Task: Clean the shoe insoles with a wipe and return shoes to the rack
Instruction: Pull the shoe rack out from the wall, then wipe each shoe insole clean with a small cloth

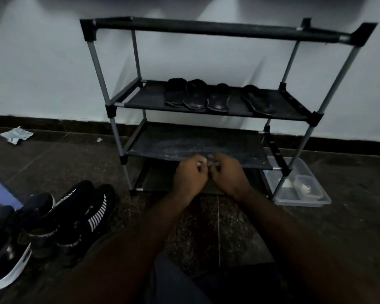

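Before the rack (206, 28), the left hand (190, 175) and right hand (228, 172) meet, fingers curled; whether they hold anything cannot be told. Insoles (218, 99) lie on its second shelf.

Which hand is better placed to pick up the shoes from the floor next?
Probably left. The shoes stand on the floor at the person's left side, nearer the left hand. The right hand would need to reach across.

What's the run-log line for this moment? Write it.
hands: left hand and right hand meet, fingers curled, contents unclear | four black insoles: on middle shelf of grey-framed shoe rack | black striped sneakers: on floor
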Tool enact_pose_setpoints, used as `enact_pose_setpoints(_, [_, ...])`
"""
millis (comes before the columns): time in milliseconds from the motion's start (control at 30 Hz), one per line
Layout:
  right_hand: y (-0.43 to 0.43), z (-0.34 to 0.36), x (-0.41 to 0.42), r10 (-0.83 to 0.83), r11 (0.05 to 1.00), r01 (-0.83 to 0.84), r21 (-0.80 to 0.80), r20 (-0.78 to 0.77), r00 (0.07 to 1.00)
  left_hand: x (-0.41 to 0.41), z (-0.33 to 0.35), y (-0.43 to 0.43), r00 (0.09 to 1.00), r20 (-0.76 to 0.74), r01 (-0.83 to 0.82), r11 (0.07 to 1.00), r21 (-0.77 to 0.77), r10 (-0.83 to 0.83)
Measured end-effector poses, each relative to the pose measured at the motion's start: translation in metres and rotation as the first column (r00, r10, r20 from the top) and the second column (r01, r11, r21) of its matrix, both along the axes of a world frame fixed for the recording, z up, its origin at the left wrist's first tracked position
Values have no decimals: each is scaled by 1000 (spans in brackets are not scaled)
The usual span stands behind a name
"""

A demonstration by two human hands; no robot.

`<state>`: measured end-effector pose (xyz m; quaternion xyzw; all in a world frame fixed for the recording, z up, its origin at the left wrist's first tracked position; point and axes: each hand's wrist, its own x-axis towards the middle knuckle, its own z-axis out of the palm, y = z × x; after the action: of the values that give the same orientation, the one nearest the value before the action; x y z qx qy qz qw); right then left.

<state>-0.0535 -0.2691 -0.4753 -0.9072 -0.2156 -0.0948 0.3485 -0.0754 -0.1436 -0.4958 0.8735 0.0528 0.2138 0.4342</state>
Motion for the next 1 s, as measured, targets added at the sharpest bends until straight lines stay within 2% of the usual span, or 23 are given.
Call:
enact_pose_setpoints(67, [0, 22, 6, -62, 995, 58, 77, 55, 997, 6, 24, 2, 999, 6, -48, 980, -195, 50])
enact_pose_setpoints(167, [6, 54, 18, -102, 979, 78, 189, 120, 987, 16, 61, 10, 992, -11, -118, 899, -422, 125])
enact_pose_setpoints(300, [27, 85, 33, -72, 970, 15, 243, 227, 971, 36, 92, 33, 969, -18, -212, 793, -571, 246])
enact_pose_setpoints(433, [54, 100, 46, 17, 998, -36, 58, 300, 954, 58, 112, 61, 941, -28, -291, 764, -576, 337])
enact_pose_setpoints(567, [73, 101, 56, 76, 991, -47, -123, 238, 968, 75, 123, 78, 937, -53, -324, 800, -505, 346])
enact_pose_setpoints(833, [71, 91, 53, 92, 985, -67, -159, 158, 983, 89, 128, 85, 940, -182, -339, 841, -422, 288])
enact_pose_setpoints(933, [69, 91, 50, 113, 979, -87, -186, 138, 984, 89, 130, 80, 941, -176, -339, 811, -477, 290])
enact_pose_setpoints(1000, [69, 92, 48, 121, 980, -96, -177, 139, 983, 83, 129, 77, 946, -158, -320, 749, -581, 282])
